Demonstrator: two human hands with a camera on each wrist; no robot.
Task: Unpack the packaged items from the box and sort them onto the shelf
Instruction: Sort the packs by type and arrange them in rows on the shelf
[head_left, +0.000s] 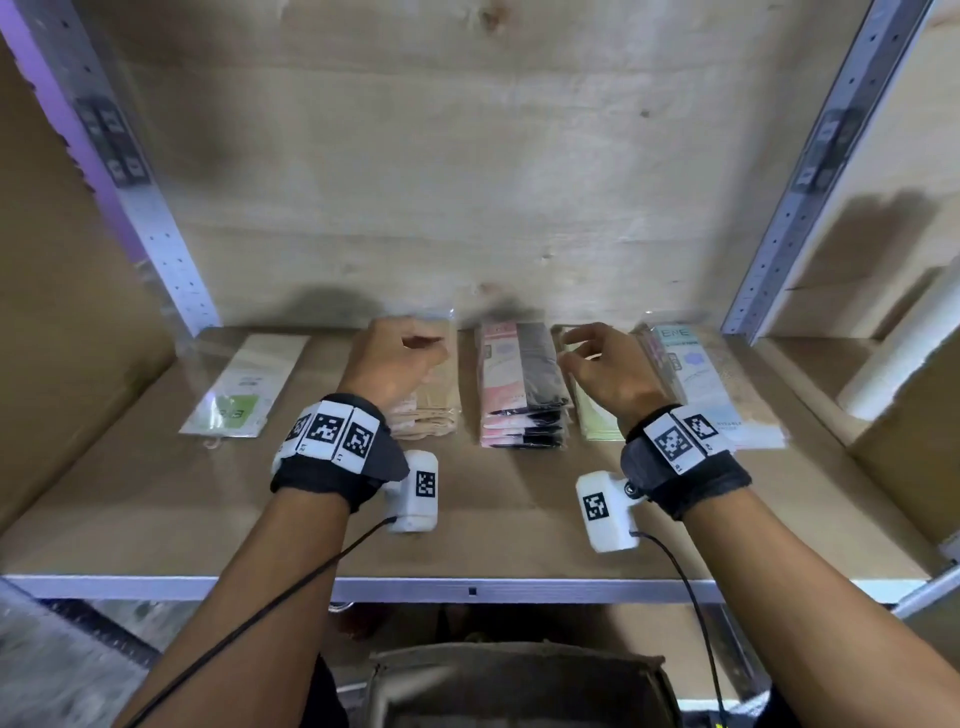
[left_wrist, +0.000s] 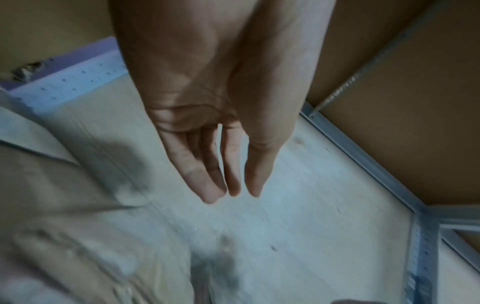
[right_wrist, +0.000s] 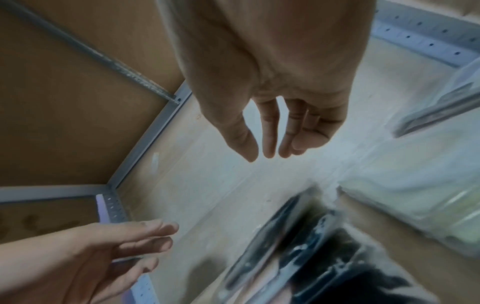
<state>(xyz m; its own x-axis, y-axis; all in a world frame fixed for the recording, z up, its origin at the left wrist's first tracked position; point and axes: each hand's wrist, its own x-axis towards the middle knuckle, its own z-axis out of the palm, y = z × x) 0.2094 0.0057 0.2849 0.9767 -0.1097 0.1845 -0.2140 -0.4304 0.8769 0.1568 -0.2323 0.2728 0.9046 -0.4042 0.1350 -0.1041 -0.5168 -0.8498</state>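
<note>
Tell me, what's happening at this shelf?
A person is sorting flat packaged garments into piles on a wooden shelf. Both hands are empty, fingers relaxed: the left hand hovers over the beige pile, the right hand over the pale green pile. Between them sits the pink-and-black pile.

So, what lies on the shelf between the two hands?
In the head view, a stack of pink-and-black packets lies between the left hand and right hand.
</note>
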